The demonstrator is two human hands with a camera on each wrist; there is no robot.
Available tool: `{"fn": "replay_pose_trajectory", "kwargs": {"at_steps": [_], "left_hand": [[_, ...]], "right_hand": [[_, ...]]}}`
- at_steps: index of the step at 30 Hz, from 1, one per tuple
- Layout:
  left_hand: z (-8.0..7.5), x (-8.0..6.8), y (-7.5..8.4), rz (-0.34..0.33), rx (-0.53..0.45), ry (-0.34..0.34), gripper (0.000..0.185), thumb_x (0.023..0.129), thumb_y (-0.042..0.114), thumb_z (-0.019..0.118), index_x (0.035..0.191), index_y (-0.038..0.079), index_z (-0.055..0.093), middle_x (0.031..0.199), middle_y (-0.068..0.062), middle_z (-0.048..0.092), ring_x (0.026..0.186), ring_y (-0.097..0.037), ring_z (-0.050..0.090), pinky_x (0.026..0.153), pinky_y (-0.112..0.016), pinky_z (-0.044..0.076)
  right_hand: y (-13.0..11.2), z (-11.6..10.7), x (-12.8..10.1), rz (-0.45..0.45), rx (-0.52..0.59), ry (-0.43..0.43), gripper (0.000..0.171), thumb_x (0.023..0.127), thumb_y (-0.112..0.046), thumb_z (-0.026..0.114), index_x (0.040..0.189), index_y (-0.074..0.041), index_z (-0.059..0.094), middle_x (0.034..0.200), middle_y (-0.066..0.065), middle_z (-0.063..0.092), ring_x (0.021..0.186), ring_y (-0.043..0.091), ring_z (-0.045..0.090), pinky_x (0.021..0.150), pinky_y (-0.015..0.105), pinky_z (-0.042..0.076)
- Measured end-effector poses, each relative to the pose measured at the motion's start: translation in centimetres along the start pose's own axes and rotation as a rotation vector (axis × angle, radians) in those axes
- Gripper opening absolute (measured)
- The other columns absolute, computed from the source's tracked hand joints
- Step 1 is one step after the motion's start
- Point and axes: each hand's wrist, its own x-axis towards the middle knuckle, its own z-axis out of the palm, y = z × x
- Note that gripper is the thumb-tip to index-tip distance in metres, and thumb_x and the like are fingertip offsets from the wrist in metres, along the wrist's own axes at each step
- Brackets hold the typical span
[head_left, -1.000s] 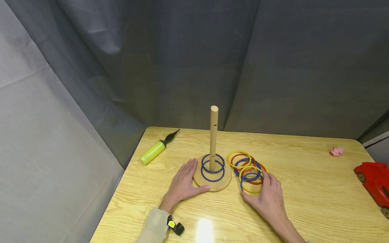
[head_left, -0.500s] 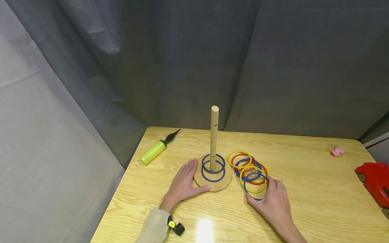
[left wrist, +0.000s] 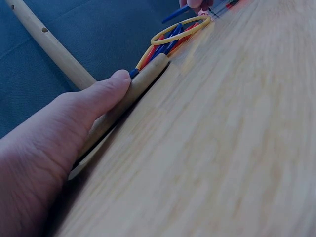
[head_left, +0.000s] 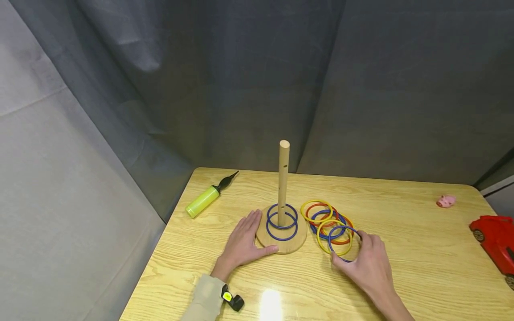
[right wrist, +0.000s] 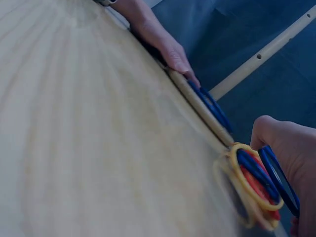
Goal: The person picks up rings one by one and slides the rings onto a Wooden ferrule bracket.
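My left hand [head_left: 241,245] rests with straight fingers along the left side of a round wooden base [head_left: 302,234], its thumb [left wrist: 106,94] on the near edge. From the base rises an upright wooden peg [head_left: 283,183], with two blue rings lying around its foot. My right hand [head_left: 369,263] pinches another blue ring [right wrist: 279,180] between thumb and fingers. That ring is tilted slightly, over the near right side of a pile of yellow, red and blue rings [head_left: 317,200] to the right of the base.
A green hand pump [head_left: 202,201] with a black nozzle lies at the back left of the wooden table [head_left: 401,214]. Far right are a small pink pig [head_left: 445,201] and a red toy car [head_left: 495,243]. A grey curtain [head_left: 249,89] hangs behind the table.
My right hand has moved right, drawing the blue ring partly away from the pile. The left hand and the wooden stand stay in place.
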Motion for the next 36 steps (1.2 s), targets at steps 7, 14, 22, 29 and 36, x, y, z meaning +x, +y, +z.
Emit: {"fn": "replay_pose_trajectory", "kwargs": {"at_steps": [7,14,22,29,36], "left_hand": [[0.1,-0.1,-0.1,0.002,0.001,0.001,0.125,0.081,0.095,0.046,0.168,0.009,0.017,0.174,-0.006,0.019,0.161,-0.023,0.014,0.131,-0.042,0.016],[0.1,-0.1,0.0,0.002,-0.003,-0.004,0.125,0.081,0.094,0.048,0.168,0.01,0.016,0.175,-0.005,0.018,0.162,-0.023,0.014,0.131,-0.042,0.016],[0.3,-0.1,-0.1,-0.002,-0.001,-0.007,0.125,0.081,0.095,0.046,0.168,0.01,0.016,0.175,-0.005,0.017,0.162,-0.022,0.013,0.131,-0.041,0.015],[0.2,-0.1,-0.1,0.002,-0.001,-0.002,0.126,0.081,0.095,0.046,0.168,0.01,0.016,0.175,-0.004,0.017,0.162,-0.021,0.012,0.131,-0.041,0.015],[0.1,0.0,0.1,0.012,0.002,0.009,0.125,0.082,0.094,0.047,0.168,0.009,0.018,0.174,-0.006,0.019,0.161,-0.022,0.014,0.131,-0.043,0.017]], "right_hand": [[-0.4,-1.4,1.2,-0.051,0.029,-0.027,0.088,0.062,-0.044,0.093,0.123,0.01,0.061,0.103,0.025,0.058,0.094,0.04,0.055,0.072,0.054,0.049],[-1.3,-2.9,2.4,-0.134,0.035,-0.023,0.08,0.062,-0.046,0.093,0.115,0.008,0.066,0.098,0.02,0.06,0.086,0.034,0.057,0.066,0.049,0.05],[-3.1,-4.8,4.1,-0.142,0.067,-0.045,0.08,0.063,-0.049,0.095,0.117,0.003,0.067,0.098,0.013,0.06,0.085,0.028,0.055,0.064,0.041,0.047],[-4.9,-6.8,6.2,-0.153,0.095,-0.07,0.082,0.066,-0.05,0.095,0.12,0.005,0.066,0.099,0.013,0.06,0.084,0.026,0.051,0.063,0.037,0.043],[-6.8,-8.9,8.6,-0.187,0.14,-0.067,0.082,0.067,-0.047,0.096,0.124,0.003,0.065,0.1,0.012,0.059,0.083,0.024,0.046,0.064,0.034,0.036]]}}
